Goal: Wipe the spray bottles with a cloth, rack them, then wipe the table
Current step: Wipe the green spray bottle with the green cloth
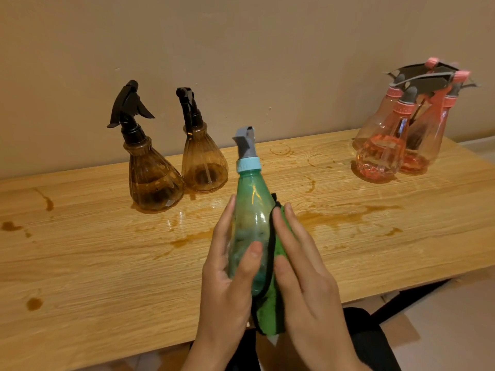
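My left hand [227, 271] grips a green spray bottle [251, 207] with a grey nozzle and pale blue collar, held up over the front of the wooden table [93, 263]. My right hand [302, 266] presses a green cloth [270, 311] with dark edging against the bottle's right side. Two brown spray bottles [154, 178] [203, 164] with black triggers stand at the back left. Several pink spray bottles [391, 145] are clustered at the back right.
Brown liquid stains and wet rings [337, 218] streak the tabletop, with drops [34, 303] near the left front. A beige wall [241, 49] runs directly behind the table. Dark legs [369, 341] show below the table's front edge.
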Demonstrator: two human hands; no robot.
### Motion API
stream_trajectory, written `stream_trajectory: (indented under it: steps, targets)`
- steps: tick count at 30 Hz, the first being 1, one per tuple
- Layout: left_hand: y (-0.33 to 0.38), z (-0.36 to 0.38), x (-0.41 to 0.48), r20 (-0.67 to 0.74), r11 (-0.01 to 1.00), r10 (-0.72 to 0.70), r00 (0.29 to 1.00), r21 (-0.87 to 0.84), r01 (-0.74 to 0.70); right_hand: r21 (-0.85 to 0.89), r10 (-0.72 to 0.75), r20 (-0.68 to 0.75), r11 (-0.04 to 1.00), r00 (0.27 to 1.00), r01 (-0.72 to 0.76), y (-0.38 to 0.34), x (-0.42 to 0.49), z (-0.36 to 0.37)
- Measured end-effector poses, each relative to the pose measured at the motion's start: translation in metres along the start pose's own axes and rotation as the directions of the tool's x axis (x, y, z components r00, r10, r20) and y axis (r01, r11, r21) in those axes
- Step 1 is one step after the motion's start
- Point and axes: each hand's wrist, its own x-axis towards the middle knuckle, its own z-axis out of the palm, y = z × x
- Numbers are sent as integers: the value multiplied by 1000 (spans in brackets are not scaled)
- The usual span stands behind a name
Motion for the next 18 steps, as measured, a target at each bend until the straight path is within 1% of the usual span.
stream_trajectory:
  steps: [2, 3, 4, 5, 6, 9, 11, 14, 16, 17, 18]
  targets:
    - [0, 0, -2, 48, 1000, -11, 999, 10, 11, 146, 96, 8, 985, 995, -96, -2, 15, -8]
    - [1, 0, -2, 61, 1000, -18, 998, 7, 17, 192, 138, 28, 971, 990, -141, -2, 22, -13]
    - [2, 1, -2, 64, 1000, -19, 998, 0, 19, 207, 149, 43, 966, 988, -155, -4, 27, -16]
    - [2, 2, -1, 57, 1000, -16, 998, -9, 17, 197, 129, 49, 971, 990, -136, -6, 29, -17]
    - [3, 3, 0, 40, 999, -16, 999, -29, 17, 153, 81, 49, 984, 995, -88, -8, 27, -15]
    - [3, 2, 3, -44, 992, -34, 998, -122, 29, -54, -76, 89, 995, 993, 81, -5, 11, -3]
    - [3, 1, 3, -80, 989, -46, 996, -145, 35, -78, -87, 101, 992, 991, 95, 0, 1, 1]
    - [4, 0, 4, -65, 983, -71, 995, -171, 59, -10, -71, 43, 997, 997, 71, 3, 2, -1]
    - [5, 1, 4, -30, 982, -81, 996, -174, 74, 101, -13, -24, 995, 1000, 16, 2, 6, -3]
    - [5, 1, 4, -19, 983, -80, 997, -166, 76, 136, 12, -63, 991, 998, -4, 2, 8, -3]
    - [5, 1, 3, -13, 985, -78, 997, -158, 75, 132, 22, -96, 991, 995, -9, 2, 9, -3]
